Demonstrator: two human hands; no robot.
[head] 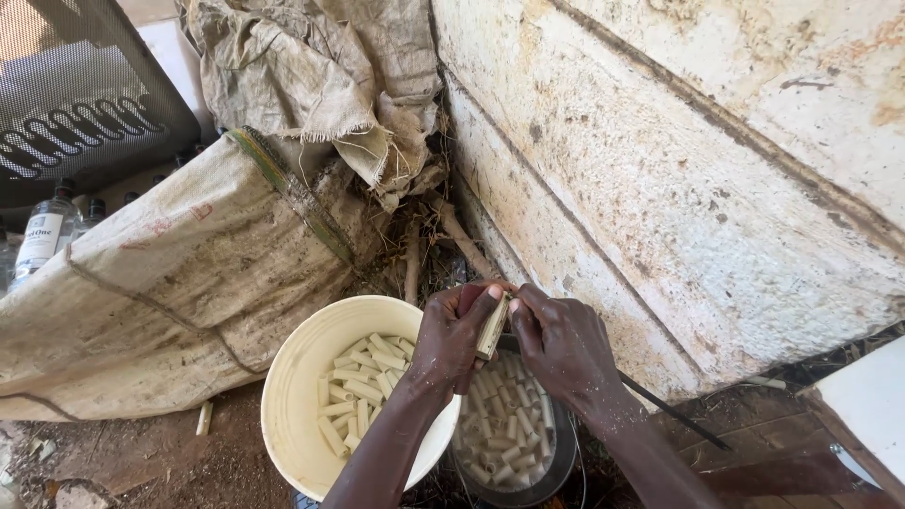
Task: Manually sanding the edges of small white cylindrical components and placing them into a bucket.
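A short pale stick piece (493, 327) is being pinched between the left hand (454, 341) and the right hand (563, 347), fingers curled and pressed together around it. A thin dark blade (671, 413) is being held under the right hand, running out to its right. Just below the left hand, a round cream plastic bucket (294, 396) is holding cut pale cylinders (358, 386). Below the right hand, a dark round pot (556, 462) is filled with more short pale pieces (504, 429). Left of the hands, a coarse woven sack (179, 273) with a green stripe is lying stained. Further left, a clear bottle (44, 236) with a white rectangular label is standing. Above the hands, rough sackcloth (311, 75) is hanging crumpled. To the right, a chipped, stained whitish wall (679, 170) is rising.
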